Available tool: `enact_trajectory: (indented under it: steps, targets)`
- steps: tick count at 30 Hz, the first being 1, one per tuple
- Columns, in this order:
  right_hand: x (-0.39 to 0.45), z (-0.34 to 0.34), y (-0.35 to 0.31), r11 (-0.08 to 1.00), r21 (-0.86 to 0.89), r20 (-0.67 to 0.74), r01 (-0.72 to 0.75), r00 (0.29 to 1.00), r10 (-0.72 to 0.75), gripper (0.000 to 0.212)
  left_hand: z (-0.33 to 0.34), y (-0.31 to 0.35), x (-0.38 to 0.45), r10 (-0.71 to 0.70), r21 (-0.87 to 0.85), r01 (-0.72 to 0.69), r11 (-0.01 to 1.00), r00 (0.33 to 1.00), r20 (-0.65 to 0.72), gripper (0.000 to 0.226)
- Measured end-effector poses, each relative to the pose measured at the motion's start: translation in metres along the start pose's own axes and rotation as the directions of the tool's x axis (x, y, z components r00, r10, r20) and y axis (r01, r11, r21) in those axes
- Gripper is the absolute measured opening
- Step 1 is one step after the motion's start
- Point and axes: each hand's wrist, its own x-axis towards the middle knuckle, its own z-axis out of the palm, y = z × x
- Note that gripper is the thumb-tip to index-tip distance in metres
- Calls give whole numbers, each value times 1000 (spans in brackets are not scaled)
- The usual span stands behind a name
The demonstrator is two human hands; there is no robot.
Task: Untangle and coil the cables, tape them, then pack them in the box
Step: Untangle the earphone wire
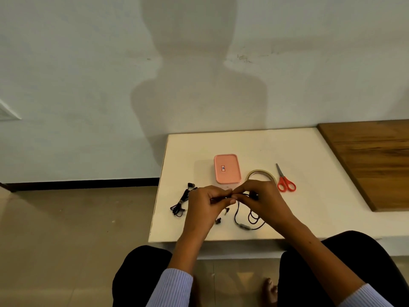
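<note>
Tape roll [261, 175] partly behind hands [232, 196]?

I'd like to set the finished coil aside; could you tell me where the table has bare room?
Bare: the table right of the scissors, up to the wooden board, and behind the box. Crowded: the front, with both hands and cables.

You see a matt pink plastic box [227, 169], glossy clear tape roll [261, 175], red plastic-handled metal scissors [285, 181], smooth white tabletop [321, 196], grained brown wooden board [376, 160].
</note>
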Motion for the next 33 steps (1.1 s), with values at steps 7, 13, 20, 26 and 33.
enact_trajectory:
  steps: [7,13,20,26,33]
  targets:
    - [0,-17,6,998,56,36,-32,999,30,10,-13,-5,4,-69,-18,68,998,993,-98,12]
    - [-1,-37,23,993,22,-3,-116,993,116,8,-25,-12,6,-151,-43,145,989,963,-222,11]
    - [-3,-37,30,988,-1,-114,-153,982,152,2,-23,-17,5,-204,-19,204,979,957,-205,13]
    - [-2,-30,14,996,13,-155,-83,984,84,2,-6,-4,1,-92,129,102,986,992,-82,44]
    - [4,-10,-3,997,59,-14,-57,998,58,7,8,7,6,86,105,-86,991,996,4,23]
